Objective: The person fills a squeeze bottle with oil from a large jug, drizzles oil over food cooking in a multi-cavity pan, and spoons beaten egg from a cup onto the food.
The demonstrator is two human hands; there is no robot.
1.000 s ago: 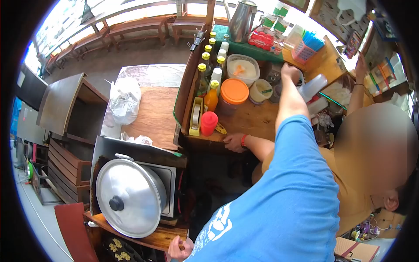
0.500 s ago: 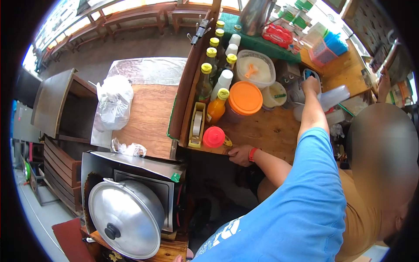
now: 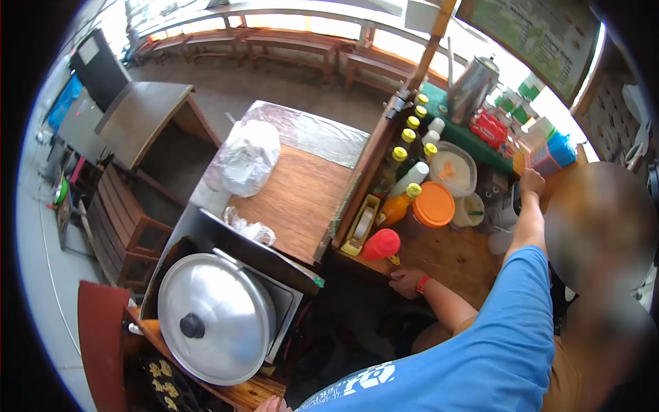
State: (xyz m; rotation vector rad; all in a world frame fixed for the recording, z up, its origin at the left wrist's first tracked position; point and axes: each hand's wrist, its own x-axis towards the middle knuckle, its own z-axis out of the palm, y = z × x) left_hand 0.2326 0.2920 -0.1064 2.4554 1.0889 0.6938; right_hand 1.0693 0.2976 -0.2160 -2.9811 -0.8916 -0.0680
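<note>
My right arm, in a blue sleeve, reaches across the wooden counter [image 3: 446, 257]. My right hand [image 3: 532, 182] is closed above a container with a dark rim [image 3: 516, 199], close to the pink basket [image 3: 547, 161]; what its fingers hold, if anything, is hidden. Only part of my left hand [image 3: 272, 404] shows at the bottom edge, by the wooden ledge near the big lidded pot [image 3: 216, 319]; its fingers are mostly cut off. Nearer on the counter are an orange-lidded tub [image 3: 433, 204] and a tub of white contents [image 3: 453, 168].
Another person's hand [image 3: 408, 282] with a red wristband rests at the counter edge, beside a red squeeze bottle [image 3: 382, 244]. Yellow-capped bottles [image 3: 391, 165] and a tape dispenser [image 3: 360, 225] line the left side. A white plastic bag [image 3: 250, 158] sits on the table.
My right hand has come up out of the container, and the clear tall vessel beside it is no longer seen there. The view has swung left; more of my left hand shows.
</note>
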